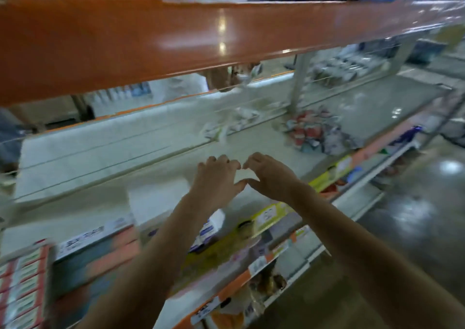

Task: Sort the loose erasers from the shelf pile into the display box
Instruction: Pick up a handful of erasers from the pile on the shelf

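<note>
The left hand [217, 175] and right hand [268, 175] are held together over the white shelf [161, 193], fingers curled, knuckles and thumbs touching, nothing seen gripped; the eraser pile [314, 131] is seen farther right on the shelf; blur hides any box.

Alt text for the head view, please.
Blurred view: left hand and right hand, fingers curled and fingertips touching, over a white shelf. A pile of loose erasers lies farther right on it.
</note>
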Motion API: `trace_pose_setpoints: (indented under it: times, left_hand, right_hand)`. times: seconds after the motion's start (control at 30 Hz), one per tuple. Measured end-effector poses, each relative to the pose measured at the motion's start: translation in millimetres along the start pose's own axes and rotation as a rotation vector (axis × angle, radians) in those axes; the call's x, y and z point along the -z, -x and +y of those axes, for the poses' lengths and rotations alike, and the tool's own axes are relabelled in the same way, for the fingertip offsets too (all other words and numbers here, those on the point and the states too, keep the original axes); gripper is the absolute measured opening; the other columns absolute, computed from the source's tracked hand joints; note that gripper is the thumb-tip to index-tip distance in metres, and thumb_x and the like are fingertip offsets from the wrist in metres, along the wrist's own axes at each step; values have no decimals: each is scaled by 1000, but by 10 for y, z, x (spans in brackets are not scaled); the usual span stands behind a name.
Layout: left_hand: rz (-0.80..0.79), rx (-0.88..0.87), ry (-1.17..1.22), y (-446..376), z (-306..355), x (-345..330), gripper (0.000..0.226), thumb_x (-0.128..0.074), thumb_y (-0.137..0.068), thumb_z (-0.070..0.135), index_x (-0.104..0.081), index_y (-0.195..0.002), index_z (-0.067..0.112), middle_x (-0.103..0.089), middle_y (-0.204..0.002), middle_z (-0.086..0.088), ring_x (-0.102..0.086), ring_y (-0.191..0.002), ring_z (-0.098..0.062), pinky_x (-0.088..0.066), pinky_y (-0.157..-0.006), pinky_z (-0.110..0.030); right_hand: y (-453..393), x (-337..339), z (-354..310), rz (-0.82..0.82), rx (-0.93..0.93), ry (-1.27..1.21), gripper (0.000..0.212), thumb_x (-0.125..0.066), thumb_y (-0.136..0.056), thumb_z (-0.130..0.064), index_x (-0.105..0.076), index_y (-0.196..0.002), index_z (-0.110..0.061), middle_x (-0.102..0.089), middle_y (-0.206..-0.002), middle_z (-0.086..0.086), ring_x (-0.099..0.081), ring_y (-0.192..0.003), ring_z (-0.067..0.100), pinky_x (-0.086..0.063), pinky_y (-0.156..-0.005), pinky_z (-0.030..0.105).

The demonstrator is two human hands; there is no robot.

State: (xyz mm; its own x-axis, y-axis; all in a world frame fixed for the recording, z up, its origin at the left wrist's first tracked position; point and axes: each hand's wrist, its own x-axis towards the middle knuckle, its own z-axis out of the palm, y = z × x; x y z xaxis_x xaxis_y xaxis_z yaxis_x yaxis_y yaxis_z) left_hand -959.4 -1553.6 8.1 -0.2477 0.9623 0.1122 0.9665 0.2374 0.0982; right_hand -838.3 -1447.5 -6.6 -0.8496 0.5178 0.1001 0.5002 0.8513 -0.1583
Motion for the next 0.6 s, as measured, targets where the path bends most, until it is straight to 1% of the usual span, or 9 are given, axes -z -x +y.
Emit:
trace_pose_setpoints:
  times: [0.17,0.23,0.37,0.4,0.5,0.6]
  left_hand:
    - [-72,-35,-35,-760,837,-294,51,-44,-91,55,-47,-130,24,-48,-130,-4,-45,-119,-26,-38,-93,-39]
    - [-101,-51,-33,-1066,1153,-400,51,-45,-90,55,-47,-131,24,-47,-131,-5,-45,-120,-27,-37,-95,-38]
    - [-112,-77,-38,-1575,1670,-552,51,-45,-88,55,-47,-128,23,-47,-131,-7,-44,-120,-29,-37,-93,-40]
    - [-107,-83,-22,-1683,1771,-579,50,-44,-88,55,-48,-126,24,-47,-132,-7,-43,-120,-29,-37,-93,-41]
    - [-98,-110,13,-2030,2005,-663,51,-42,-86,59,-54,-120,22,-48,-128,-8,-41,-122,-29,-36,-95,-41]
    - [-92,-124,8,-2432,2128,-750,47,-46,-89,51,-54,-124,20,-48,-130,-8,-38,-124,-30,-36,-101,-41]
  right_hand:
    - [235,120,1139,-31,-124,44,42,-50,-94,-33,-45,-133,-17,-42,-137,5,-41,-126,23,-35,-102,32]
    - [321,157,1563,-38,-202,37,46,-51,-93,-35,-42,-135,-19,-40,-140,5,-40,-127,24,-35,-102,34]
    - [413,192,2285,-43,-273,58,50,-49,-94,-34,-38,-139,-15,-39,-142,8,-35,-131,24,-25,-103,30]
    - [429,191,2438,-35,-293,50,49,-49,-94,-34,-38,-138,-14,-40,-141,8,-36,-130,24,-25,-103,30]
    - [393,190,2873,-15,-364,10,49,-51,-92,-34,-41,-137,-17,-42,-138,8,-40,-127,27,-34,-102,35]
    - [256,195,3270,13,-376,-6,46,-52,-91,-30,-44,-134,-16,-43,-137,7,-41,-126,25,-35,-101,32]
